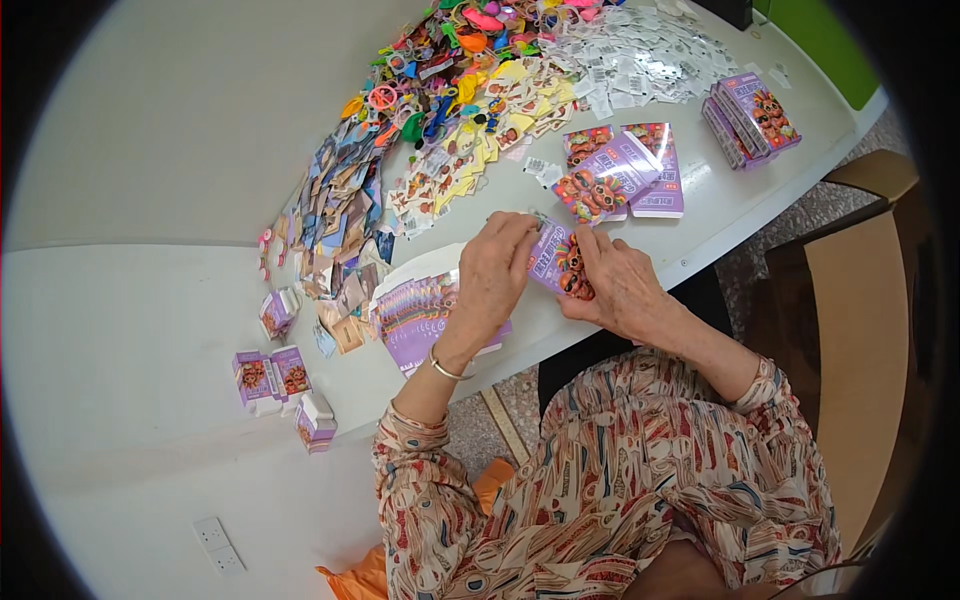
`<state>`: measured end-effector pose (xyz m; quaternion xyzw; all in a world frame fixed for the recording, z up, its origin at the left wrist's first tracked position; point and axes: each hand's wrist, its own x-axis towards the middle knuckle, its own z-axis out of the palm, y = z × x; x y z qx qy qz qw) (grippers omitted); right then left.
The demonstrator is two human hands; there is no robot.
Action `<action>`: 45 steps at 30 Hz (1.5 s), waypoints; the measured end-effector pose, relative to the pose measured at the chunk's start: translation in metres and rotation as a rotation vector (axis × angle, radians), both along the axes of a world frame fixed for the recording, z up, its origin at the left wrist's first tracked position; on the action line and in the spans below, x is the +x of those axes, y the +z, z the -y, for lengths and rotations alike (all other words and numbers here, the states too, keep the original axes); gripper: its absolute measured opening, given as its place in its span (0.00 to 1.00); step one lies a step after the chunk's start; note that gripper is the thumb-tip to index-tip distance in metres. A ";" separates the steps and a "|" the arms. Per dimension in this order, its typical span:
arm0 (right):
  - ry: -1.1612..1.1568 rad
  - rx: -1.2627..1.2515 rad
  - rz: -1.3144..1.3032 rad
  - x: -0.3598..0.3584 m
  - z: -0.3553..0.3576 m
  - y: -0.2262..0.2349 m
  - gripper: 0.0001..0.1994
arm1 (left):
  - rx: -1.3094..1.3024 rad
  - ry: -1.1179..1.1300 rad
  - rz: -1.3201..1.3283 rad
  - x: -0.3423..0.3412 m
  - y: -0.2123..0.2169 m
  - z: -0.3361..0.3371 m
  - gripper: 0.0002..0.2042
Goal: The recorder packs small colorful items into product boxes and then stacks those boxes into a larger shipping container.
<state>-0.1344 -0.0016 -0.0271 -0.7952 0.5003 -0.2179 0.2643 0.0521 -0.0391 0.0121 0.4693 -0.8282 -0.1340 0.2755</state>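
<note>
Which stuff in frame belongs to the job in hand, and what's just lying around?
In the job:
purple box, held by left hand and right hand
likely also: fanned purple cartons, stacked purple boxes, pile of small colourful items, silvery packets

Probably just lying about:
crumpled orange material, lower edge
brown cardboard, right; its use is unclear

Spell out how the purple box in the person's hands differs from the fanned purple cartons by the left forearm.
The held box is a single piece; the fanned cartons are many, overlapping in a row. The held box is between the left hand and the right hand, while the fanned cartons lie on the table, partly hidden by the left forearm. Both are purple with colourful print.
</note>
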 end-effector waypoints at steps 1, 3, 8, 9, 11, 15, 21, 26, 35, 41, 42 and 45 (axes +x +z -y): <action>-0.007 -0.007 0.002 0.000 0.000 0.000 0.42 | 0.000 0.000 -0.001 0.000 0.000 -0.002 0.09; -0.017 -0.009 0.005 -0.001 0.000 0.000 0.43 | 0.123 0.116 -0.158 -0.005 0.009 -0.007 0.08; -0.036 -0.014 0.013 -0.002 0.000 -0.001 0.43 | 0.083 0.094 -0.032 -0.002 0.011 -0.008 0.05; -0.024 -0.019 -0.002 -0.001 -0.001 0.001 0.42 | 0.019 0.049 0.058 0.000 0.008 -0.009 0.04; -0.016 -0.025 -0.019 -0.001 -0.003 0.001 0.42 | 0.061 0.012 0.115 0.002 0.009 -0.010 0.04; -0.021 -0.054 0.002 -0.008 -0.007 -0.003 0.41 | 0.417 -0.097 -0.175 0.013 0.020 0.011 0.06; -0.014 -0.018 -0.040 -0.016 -0.019 0.004 0.39 | 0.399 0.013 -0.036 0.017 -0.016 0.101 0.10; -0.035 -0.013 -0.049 -0.023 -0.018 0.004 0.39 | -0.043 -0.136 0.123 -0.002 -0.066 0.114 0.10; -0.056 -0.062 -0.023 -0.024 -0.015 0.002 0.35 | -0.056 -0.045 0.066 -0.002 -0.069 0.112 0.06; -0.059 -0.042 -0.025 -0.024 -0.014 -0.004 0.33 | 0.613 0.178 -0.583 0.020 -0.017 0.084 0.06; -0.060 -0.037 -0.039 -0.023 -0.013 -0.005 0.36 | 0.612 0.181 -0.580 0.019 -0.009 0.075 0.06; -0.056 -0.024 -0.049 -0.018 -0.010 -0.005 0.38 | 0.764 0.153 -0.714 0.021 0.005 0.051 0.05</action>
